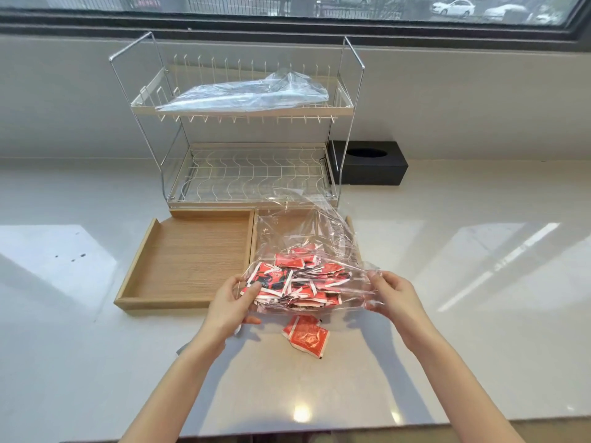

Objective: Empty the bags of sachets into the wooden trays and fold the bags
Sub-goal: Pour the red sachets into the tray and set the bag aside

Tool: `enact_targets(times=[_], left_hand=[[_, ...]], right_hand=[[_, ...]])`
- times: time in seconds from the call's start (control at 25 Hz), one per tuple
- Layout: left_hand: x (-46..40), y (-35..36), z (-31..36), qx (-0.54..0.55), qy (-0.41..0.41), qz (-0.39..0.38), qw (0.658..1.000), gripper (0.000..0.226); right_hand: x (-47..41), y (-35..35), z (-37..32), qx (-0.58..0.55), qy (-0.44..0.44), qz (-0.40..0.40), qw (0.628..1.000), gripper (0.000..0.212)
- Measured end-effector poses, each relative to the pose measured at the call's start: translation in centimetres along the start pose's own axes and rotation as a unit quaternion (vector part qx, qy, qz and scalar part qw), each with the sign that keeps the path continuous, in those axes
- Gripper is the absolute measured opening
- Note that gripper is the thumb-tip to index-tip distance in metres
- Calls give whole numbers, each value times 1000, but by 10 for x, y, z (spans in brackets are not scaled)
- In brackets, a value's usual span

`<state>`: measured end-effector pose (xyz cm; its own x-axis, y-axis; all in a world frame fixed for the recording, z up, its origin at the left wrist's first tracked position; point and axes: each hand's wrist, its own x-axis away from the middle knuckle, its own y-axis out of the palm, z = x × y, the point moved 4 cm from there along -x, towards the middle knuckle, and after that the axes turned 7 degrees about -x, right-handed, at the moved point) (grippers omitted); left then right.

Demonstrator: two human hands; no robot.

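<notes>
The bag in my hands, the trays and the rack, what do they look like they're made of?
Bag: thin clear plastic film, glossy; it creases and the sachets show through.
Trays: light wood or veneer, matte, with visible grain.
Rack: thin metal wire, shiny frame, shelves probably white-coated.

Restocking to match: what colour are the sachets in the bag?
Red with white edges, the sachets, head view.

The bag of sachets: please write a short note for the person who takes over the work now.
Left hand and right hand each grip one side of the clear bag, held over the right wooden tray.
Most red sachets are inside the bag; a few loose sachets lie on the counter.
Left wooden tray holds nothing.
Another bag lies unfolded on the rack's top shelf.
Left: empty this bag, collect the loose ones, fold the bags.
</notes>
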<state>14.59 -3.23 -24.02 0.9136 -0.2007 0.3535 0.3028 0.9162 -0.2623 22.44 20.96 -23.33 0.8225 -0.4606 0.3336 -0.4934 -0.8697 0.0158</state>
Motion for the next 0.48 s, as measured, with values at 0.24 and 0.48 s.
enact_targets(times=[0.24, 0.48], left_hand=[[0, -6, 19, -29, 34, 5, 999, 14], [-3, -15, 44, 26, 61, 12, 998, 19]], right_hand=[[-3, 1, -22, -31, -13, 1, 999, 16], [-2, 2, -54, -79, -48, 12, 996, 23]])
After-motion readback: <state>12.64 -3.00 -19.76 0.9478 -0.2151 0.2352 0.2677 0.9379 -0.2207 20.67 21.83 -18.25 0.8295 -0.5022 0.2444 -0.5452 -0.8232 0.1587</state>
